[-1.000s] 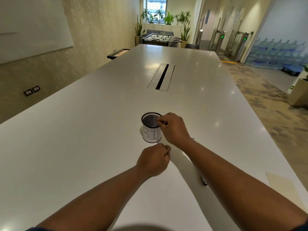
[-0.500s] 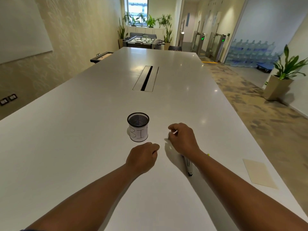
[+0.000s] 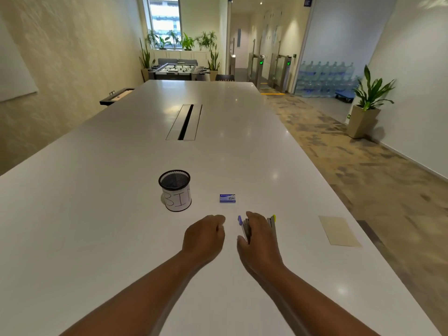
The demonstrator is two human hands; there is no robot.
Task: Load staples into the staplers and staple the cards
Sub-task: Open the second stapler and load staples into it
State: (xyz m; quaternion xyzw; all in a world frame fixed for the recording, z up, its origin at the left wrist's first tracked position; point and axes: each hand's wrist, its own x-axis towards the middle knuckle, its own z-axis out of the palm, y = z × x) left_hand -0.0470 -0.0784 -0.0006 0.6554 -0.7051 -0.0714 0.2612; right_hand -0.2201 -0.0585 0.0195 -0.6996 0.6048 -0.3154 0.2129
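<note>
Two grey staplers lie side by side on the white table (image 3: 97,214). One has a purple tip (image 3: 240,220), the other a yellow tip (image 3: 272,221). My right hand (image 3: 257,235) lies over them, with thumb and fingers curled round the purple-tipped stapler. My left hand (image 3: 206,235) rests on the table just to the left, fingers curled under, with nothing visible in it. A small blue staple box (image 3: 227,198) sits beyond both hands. The beige cards (image 3: 339,230) lie flat to the right, near the table edge.
A black mesh cup labelled BIN (image 3: 175,190) stands left of the staple box. A cable slot (image 3: 185,122) runs along the table's middle farther off. The right table edge drops to carpeted floor, where a potted plant (image 3: 368,103) stands.
My right hand has drawn back from the bin's rim and come down on the staplers. My left hand stayed curled near the bin. The view swung, which brought the staple box into sight.
</note>
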